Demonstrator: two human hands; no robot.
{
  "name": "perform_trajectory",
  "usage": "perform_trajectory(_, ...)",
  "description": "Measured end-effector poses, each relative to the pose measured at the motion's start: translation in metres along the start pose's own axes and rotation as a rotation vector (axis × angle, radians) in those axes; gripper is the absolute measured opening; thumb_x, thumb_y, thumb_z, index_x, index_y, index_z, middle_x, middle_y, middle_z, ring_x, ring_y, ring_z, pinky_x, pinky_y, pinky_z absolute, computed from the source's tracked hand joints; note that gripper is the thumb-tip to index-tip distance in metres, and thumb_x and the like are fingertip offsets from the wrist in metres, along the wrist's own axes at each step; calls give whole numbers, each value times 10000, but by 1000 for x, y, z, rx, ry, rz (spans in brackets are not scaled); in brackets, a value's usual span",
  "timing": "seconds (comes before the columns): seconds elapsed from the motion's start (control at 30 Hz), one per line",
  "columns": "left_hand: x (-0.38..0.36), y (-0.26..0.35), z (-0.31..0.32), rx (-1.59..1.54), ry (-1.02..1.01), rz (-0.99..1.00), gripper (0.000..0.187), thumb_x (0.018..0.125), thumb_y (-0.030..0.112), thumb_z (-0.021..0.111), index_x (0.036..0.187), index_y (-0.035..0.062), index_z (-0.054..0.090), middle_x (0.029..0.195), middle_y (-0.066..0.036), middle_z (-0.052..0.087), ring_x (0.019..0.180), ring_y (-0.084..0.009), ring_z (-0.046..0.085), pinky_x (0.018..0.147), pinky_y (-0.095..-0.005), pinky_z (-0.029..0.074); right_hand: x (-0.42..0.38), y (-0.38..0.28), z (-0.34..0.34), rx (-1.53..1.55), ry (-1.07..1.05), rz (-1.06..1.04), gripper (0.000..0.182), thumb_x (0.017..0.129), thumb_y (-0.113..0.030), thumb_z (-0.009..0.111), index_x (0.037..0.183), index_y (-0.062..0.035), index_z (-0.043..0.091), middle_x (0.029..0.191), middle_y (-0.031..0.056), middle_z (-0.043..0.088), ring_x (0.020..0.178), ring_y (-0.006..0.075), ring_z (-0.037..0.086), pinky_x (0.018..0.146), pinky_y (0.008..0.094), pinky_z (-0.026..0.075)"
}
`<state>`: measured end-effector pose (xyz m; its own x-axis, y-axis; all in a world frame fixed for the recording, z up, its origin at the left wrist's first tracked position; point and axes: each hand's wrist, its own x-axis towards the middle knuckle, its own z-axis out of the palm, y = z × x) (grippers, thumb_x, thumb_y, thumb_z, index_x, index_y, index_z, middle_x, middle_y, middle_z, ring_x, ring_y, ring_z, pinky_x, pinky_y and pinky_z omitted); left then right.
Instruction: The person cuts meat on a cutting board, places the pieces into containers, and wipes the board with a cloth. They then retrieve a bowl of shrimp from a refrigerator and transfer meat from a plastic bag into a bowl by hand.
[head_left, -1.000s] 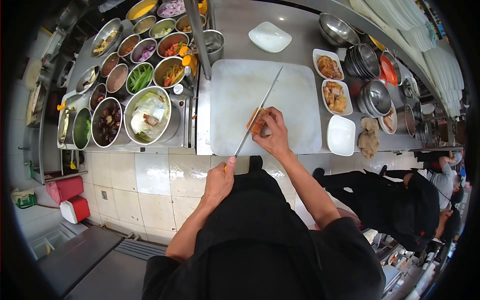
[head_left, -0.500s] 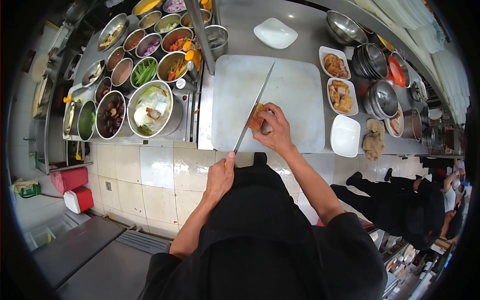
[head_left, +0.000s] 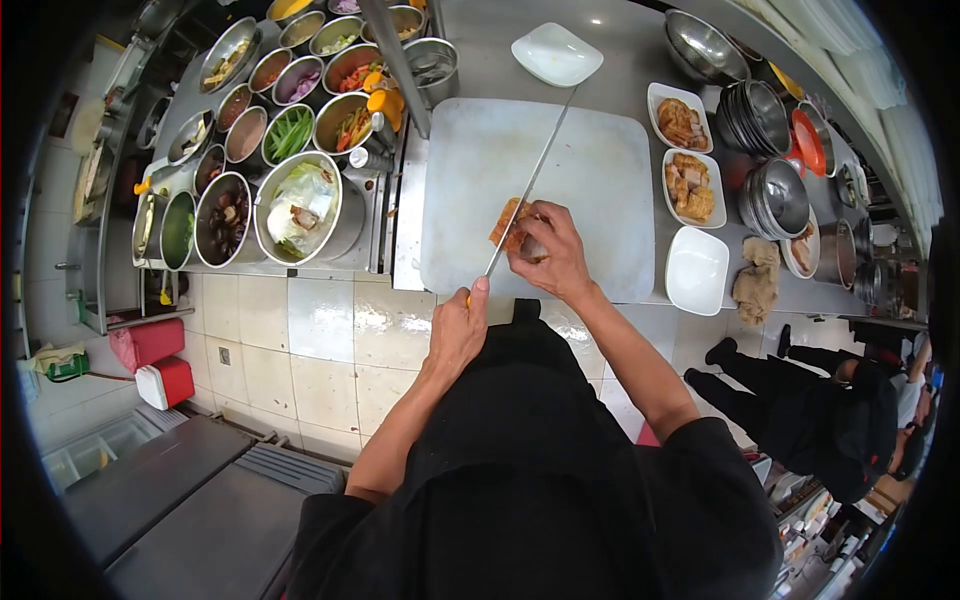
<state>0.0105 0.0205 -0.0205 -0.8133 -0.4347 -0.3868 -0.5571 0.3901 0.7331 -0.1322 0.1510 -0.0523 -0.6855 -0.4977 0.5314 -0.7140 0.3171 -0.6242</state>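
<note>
My left hand [head_left: 460, 325] is closed round the yellow handle of a long, narrow knife [head_left: 544, 158]. Its blade slants away to the upper right and lies across a browned piece of cooked meat [head_left: 507, 222] on the white cutting board [head_left: 470, 150]. With bent fingers, my right hand [head_left: 556, 250] grips the meat just right of the blade, hiding part of it. Whether the edge has gone into the meat cannot be made out. Right of the board stand two white dishes of browned meat pieces [head_left: 690, 188] and an unfilled white dish [head_left: 697, 269].
Metal containers of cut vegetables [head_left: 290, 135] crowd the left counter, with a large pot of lettuce [head_left: 298, 205] nearest. Stacked metal bowls [head_left: 775, 198] and a tan cloth [head_left: 757, 280] lie right. A white bowl [head_left: 557, 54] stands beyond the board. A person in black [head_left: 820, 410] is at right.
The knife has shifted right, so its blade now crosses over the meat instead of lying along its left side. My left hand moved right and slightly up; my right hand keeps its grip.
</note>
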Motion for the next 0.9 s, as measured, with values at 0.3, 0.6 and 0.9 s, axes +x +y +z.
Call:
perform_trajectory(0.3,-23,-35,9,131,23,-45,650,978,513,363,815,-71,595,735,-350,593,775,-536,582,706,-552,452,2,10,5,10,44,1,319,600,-50,734,905,-59,641,1062,114,569,975,295,567,762,377,528)
perform_trajectory(0.6,-74,-58,-19,201,-88,-267,702,972,539,344,783,-87,601,756,-366,594,796,-532,590,737,-542,463,-1,5,5,83,18,64,385,598,-73,755,969,-67,649,1085,106,567,1001,284,559,782,367,509)
perform_trajectory(0.9,-12,3,-9,208,-33,-138,690,986,501,354,746,-94,606,747,-364,581,801,-535,572,728,-544,442,3,1,1,74,11,24,313,624,-102,753,912,-75,634,1030,101,575,960,303,561,759,385,516)
